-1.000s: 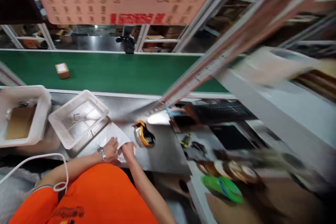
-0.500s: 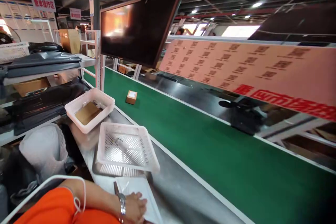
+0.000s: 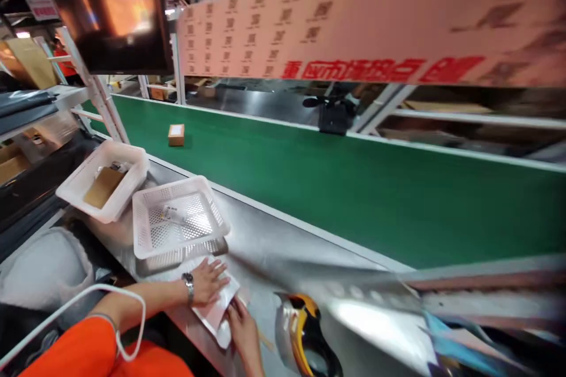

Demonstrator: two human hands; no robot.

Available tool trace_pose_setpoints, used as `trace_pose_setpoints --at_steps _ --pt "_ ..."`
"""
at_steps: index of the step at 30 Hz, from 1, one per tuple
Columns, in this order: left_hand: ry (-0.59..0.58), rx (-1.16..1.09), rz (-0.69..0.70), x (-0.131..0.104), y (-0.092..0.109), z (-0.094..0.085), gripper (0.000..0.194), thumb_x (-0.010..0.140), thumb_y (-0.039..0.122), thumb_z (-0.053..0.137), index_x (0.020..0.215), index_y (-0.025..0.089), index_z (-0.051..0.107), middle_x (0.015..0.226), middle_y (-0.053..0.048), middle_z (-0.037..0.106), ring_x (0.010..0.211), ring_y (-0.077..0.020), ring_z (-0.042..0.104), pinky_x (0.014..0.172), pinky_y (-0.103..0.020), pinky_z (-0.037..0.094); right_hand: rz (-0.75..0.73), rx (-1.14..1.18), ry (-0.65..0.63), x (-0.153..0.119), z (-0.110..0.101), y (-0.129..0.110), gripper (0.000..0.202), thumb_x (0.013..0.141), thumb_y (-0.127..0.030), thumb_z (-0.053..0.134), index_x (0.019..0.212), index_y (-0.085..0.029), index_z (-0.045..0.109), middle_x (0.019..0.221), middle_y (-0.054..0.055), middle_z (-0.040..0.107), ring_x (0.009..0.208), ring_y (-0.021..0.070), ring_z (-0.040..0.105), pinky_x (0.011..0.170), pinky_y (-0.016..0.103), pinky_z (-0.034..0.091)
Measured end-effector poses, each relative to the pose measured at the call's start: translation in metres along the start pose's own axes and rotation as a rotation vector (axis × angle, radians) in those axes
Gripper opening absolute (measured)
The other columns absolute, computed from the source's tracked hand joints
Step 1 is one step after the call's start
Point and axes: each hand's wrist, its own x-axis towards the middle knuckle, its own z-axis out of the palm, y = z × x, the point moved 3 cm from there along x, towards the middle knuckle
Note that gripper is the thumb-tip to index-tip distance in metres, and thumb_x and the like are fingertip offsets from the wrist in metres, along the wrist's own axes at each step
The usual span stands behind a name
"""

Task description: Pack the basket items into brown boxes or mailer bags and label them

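My left hand (image 3: 207, 283), with a metal watch on its wrist, lies flat with spread fingers on a white packet (image 3: 216, 309) on the metal bench. Close by on the right, my right hand (image 3: 242, 327) touches the packet's right edge; its fingers are partly bent and blurred, so its hold is unclear. A yellow and black tape dispenser (image 3: 305, 330) stands to the right of my right hand. Just beyond my left hand sits a white perforated basket (image 3: 140, 227) with a small clear packet (image 3: 172, 215) in it.
Farther left, another white basket (image 3: 138, 168) holds a brown carton piece (image 3: 104, 187). A green conveyor belt (image 3: 309, 182) runs behind the bench, carrying a small brown box (image 3: 175, 136). A pink printed board (image 3: 354, 23) and a screen (image 3: 119, 12) hang above.
The view has swung right and down. My right hand and the tape dispenser now show. My left hand lies spread on the packet.
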Motion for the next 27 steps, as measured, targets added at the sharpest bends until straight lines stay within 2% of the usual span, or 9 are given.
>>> trace_pose_setpoints --at_steps 4,8,12,17,19,23,24,27 --pt "-0.078 0.076 0.140 0.012 0.003 0.017 0.076 0.112 0.062 0.045 0.174 0.019 0.042 0.184 -0.016 0.030 0.172 -0.0366 0.024 0.139 -0.063 0.023 -0.146 -0.201 0.099 -0.062 0.010 0.028 0.039 0.097 -0.057 0.062 0.113 -0.030 0.085 0.121 0.016 0.083 0.110 0.0415 0.081 0.094 0.059 0.070" --pt "-0.112 0.092 0.199 0.012 0.005 0.031 0.085 0.108 0.070 0.051 0.174 0.017 0.042 0.183 -0.018 0.032 0.172 -0.0396 0.022 0.138 -0.068 0.017 -0.249 -0.321 0.140 -0.110 0.029 0.036 0.033 0.108 -0.046 0.057 0.130 -0.034 0.078 0.144 0.015 0.075 0.130 0.0404 0.074 0.104 0.065 0.066" --pt "-0.156 0.118 0.179 0.014 0.005 0.035 0.092 0.105 0.074 0.054 0.176 0.017 0.038 0.184 -0.019 0.029 0.172 -0.0434 0.020 0.136 -0.074 0.015 -0.277 -0.274 0.171 -0.125 0.036 0.043 0.032 0.107 -0.044 0.060 0.132 -0.036 0.077 0.144 0.015 0.075 0.137 0.0424 0.070 0.106 0.069 0.065" --pt "-0.175 0.152 0.150 0.021 0.002 0.042 0.095 0.103 0.076 0.054 0.176 0.018 0.038 0.186 -0.018 0.022 0.173 -0.0444 0.014 0.136 -0.074 0.011 -0.231 -0.211 0.251 -0.126 0.032 0.054 0.027 0.107 -0.046 0.060 0.119 -0.037 0.083 0.137 0.013 0.078 0.132 0.0420 0.073 0.105 0.068 0.065" --pt "-0.178 0.127 0.168 0.022 0.000 0.041 0.099 0.101 0.078 0.056 0.176 0.018 0.037 0.186 -0.020 0.021 0.173 -0.0465 0.013 0.135 -0.076 0.011 -0.162 -0.204 0.271 -0.125 0.028 0.044 0.031 0.108 -0.049 0.058 0.105 -0.033 0.085 0.130 0.014 0.080 0.126 0.0401 0.075 0.105 0.065 0.064" --pt "-0.247 0.075 0.166 0.023 -0.006 0.034 0.103 0.097 0.078 0.062 0.175 0.015 0.038 0.185 -0.023 0.020 0.172 -0.0505 0.010 0.132 -0.079 0.006 0.086 -0.137 0.321 -0.119 0.011 -0.002 0.043 0.102 -0.060 0.061 0.085 -0.027 0.083 0.108 0.016 0.083 0.103 0.0340 0.077 0.099 0.055 0.064" --pt "-0.264 0.074 0.163 0.025 -0.008 0.034 0.108 0.094 0.080 0.064 0.175 0.014 0.038 0.186 -0.024 0.019 0.172 -0.0518 0.008 0.132 -0.080 0.002 0.159 -0.120 0.362 -0.118 0.003 -0.012 0.043 0.101 -0.060 0.061 0.086 -0.026 0.082 0.107 0.016 0.082 0.102 0.0325 0.076 0.098 0.052 0.063" --pt "-0.274 0.043 0.212 0.033 -0.012 0.035 0.119 0.085 0.086 0.069 0.175 0.014 0.039 0.185 -0.026 0.019 0.172 -0.0542 0.005 0.131 -0.080 -0.003 0.308 -0.129 0.597 -0.130 -0.032 -0.031 0.043 0.098 -0.061 0.061 0.085 -0.024 0.079 0.101 0.014 0.081 0.095 0.0287 0.073 0.088 0.044 0.061"
